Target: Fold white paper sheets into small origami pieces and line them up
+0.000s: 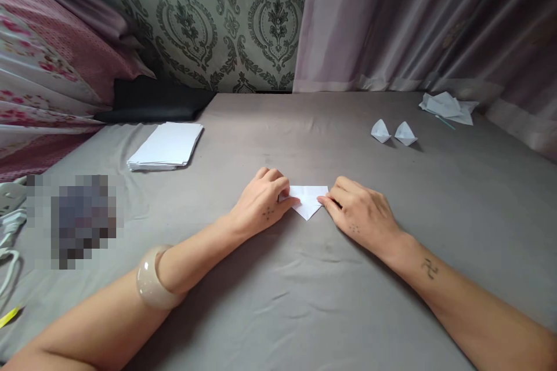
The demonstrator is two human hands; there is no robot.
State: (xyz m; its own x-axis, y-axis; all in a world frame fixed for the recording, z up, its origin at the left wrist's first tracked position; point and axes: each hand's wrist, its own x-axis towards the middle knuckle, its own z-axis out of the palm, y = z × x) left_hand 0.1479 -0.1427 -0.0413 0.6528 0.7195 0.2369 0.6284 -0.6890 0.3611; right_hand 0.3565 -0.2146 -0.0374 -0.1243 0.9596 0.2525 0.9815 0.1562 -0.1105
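A small piece of white folded paper [308,200] lies between my hands, with a straight top edge and a point toward me. My left hand [267,197] pinches its left corner, thumb on top and the other fingers curled. At the right corner, my right hand [359,203] grips the paper between thumb and curled fingers. Both hands rest low over the grey cloth [278,301]. The undersides of the fingers and the paper's outer corners are hidden.
A stack of white paper [167,145] sits at the back left, before a black folded item [159,98]. Two folded paper shapes [381,131] stand at the back right, near crumpled white sheets [448,107]. White cables [11,243] and a yellow object [9,316] lie at the left edge.
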